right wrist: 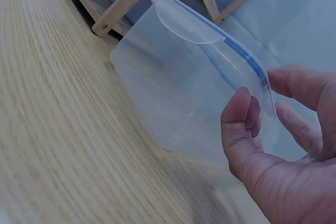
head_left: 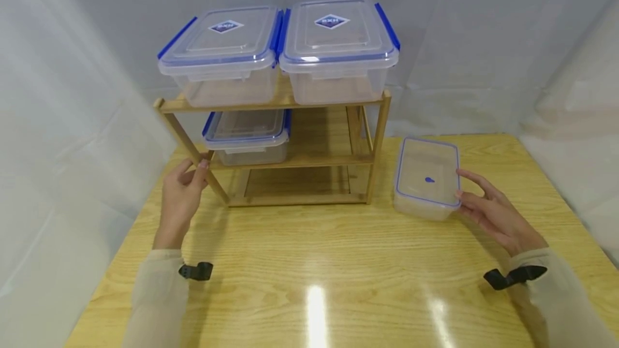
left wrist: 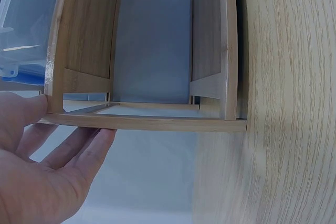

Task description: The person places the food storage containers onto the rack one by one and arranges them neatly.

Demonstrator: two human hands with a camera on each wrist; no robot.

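Observation:
On the left, my left hand (head_left: 181,192) grips the left front post of a wooden two-tier rack (head_left: 290,161); in the left wrist view the thumb lies on one side of the post and the fingers (left wrist: 89,153) on the other. My right hand (head_left: 498,214) holds the right side of a clear lidded food container (head_left: 427,168) with a blue seal line and a small blue mark on its lid. This container is to the right of the rack. In the right wrist view the thumb (right wrist: 239,124) overlaps its near wall, with fingers at its rim.
Two larger clear containers with blue clips, a left one (head_left: 222,42) and a right one (head_left: 338,42), sit on the rack's top shelf. A smaller container (head_left: 249,133) stands on the shelf below, at the left. The wooden table (head_left: 271,262) meets pale sheeting behind.

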